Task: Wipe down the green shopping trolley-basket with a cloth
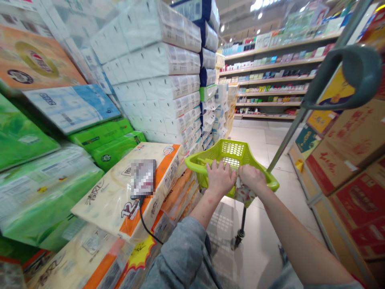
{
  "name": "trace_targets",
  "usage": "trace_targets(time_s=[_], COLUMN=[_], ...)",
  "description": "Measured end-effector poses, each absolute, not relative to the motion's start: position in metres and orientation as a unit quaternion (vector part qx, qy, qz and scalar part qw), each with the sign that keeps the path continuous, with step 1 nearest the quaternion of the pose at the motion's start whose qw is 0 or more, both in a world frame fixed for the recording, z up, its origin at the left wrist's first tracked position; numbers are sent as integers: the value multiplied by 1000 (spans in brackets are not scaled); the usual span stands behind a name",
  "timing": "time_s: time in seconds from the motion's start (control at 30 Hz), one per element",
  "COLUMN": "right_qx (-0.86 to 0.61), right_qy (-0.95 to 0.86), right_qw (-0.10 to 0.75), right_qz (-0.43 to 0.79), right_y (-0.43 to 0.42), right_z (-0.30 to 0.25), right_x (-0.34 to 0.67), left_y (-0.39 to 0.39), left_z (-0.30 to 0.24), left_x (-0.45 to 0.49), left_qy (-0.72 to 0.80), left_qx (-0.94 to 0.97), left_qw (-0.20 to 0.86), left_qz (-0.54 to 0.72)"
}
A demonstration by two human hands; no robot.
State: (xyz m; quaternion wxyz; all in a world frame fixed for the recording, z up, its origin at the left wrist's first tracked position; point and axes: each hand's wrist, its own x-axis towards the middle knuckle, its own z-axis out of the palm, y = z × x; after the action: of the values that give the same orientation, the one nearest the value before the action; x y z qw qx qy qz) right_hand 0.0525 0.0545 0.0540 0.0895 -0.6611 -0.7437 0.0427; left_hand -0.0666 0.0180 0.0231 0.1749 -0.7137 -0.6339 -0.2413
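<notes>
A lime-green shopping basket (198,160) on a wheeled frame stands in front of me, tilted, with holes in its walls. My left hand (221,176) lies over the near rim, fingers hooked across it and slightly spread. Close beside it, my right hand (252,176) is closed in a fist at the same rim. A white cloth-like item with a reddish floral pattern (243,192) hangs from under the right fist; its upper part is hidden. The basket's grey pole and loop handle (313,86) rise at the right.
Tissue packs (132,172) are piled at the left. On one lies a phone-like device (144,178), partly pixelated, with a black cable. A tall stack of white tissue packs (156,76) stands behind. Red cartons (357,200) line the right. Stocked shelves (267,76) stand beyond the tiled aisle (255,132).
</notes>
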Motion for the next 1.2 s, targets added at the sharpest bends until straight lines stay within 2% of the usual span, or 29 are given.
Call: trace_targets(time_s=[0.13,0.23,0.33,0.4,0.53,0.6,0.7,0.8,0.9,0.97,1.2], right_qx=[-678,-630,-575,-585,-638,-631,-614,-560,-526,-537,-599], right_qy=[-721,-733,-757,-762,-760,-770,-780,-793,-793,-795,-797], right_qw=[140,229,270,244,122,95,114,192,244,227,74], right_qz=[-14,-120,-153,-131,-13,16,-40,-145,-186,-168,-15], right_y=[40,20,10,12,29,35,31,18,9,10,44], right_z=[40,21,14,19,36,41,36,25,16,16,39], right_x=[46,46,52,58,73,80,90,102,115,120,118], left_y=[20,20,19,18,16,16,18,18,17,16,17], left_z=[24,23,23,24,24,24,24,24,25,25,23], left_x=[-66,-66,-66,-66,-66,-66,-66,-66,-65,-64,-60], left_qy=[-639,-641,-636,-635,-633,-633,-635,-637,-638,-639,-640], left_qx=[-709,-707,-709,-710,-713,-714,-711,-709,-709,-708,-705], left_qw=[170,168,171,171,167,166,168,168,166,165,175], left_qz=[-245,-247,-251,-252,-250,-249,-252,-252,-250,-249,-250])
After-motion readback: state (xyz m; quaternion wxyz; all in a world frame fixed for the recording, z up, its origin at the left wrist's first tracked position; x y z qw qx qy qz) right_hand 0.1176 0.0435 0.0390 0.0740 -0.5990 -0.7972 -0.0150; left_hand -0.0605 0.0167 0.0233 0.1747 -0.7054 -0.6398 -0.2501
